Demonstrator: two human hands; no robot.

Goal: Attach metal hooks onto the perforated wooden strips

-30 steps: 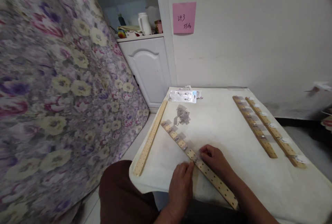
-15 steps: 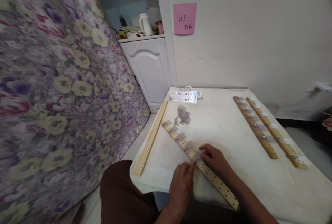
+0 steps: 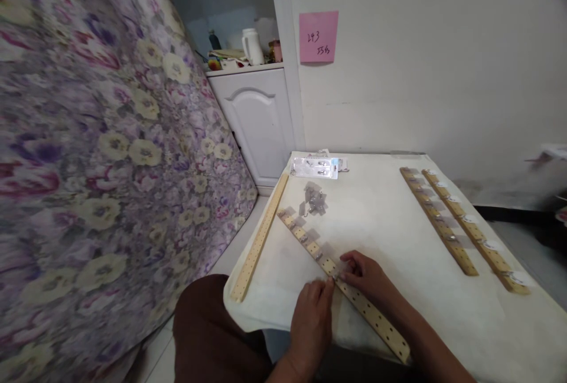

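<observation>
A pale wooden strip with holes lies slantwise on the cloth in front of me. Along its far half stand several small metal pieces with clear plastic flaps. My left hand is closed, its thumb and forefinger meeting at a small metal piece near the strip's middle. My right hand is on the other side of the strip, fingers curled and pinching the clear flap of that same piece; its details are partly hidden. A loose pile of similar clear and metal pieces sits beyond the strip's far end.
Another bare holed strip lies along the table's left edge. At the right are two strips fitted with flaps. Clear blister packs rest at the back left. A floral curtain hangs at left, and a brown-clad knee is beside the table.
My right hand's fingers have moved in to the metal piece and closed on its flap. My left hand stays at the same spot. The view has tilted slightly.
</observation>
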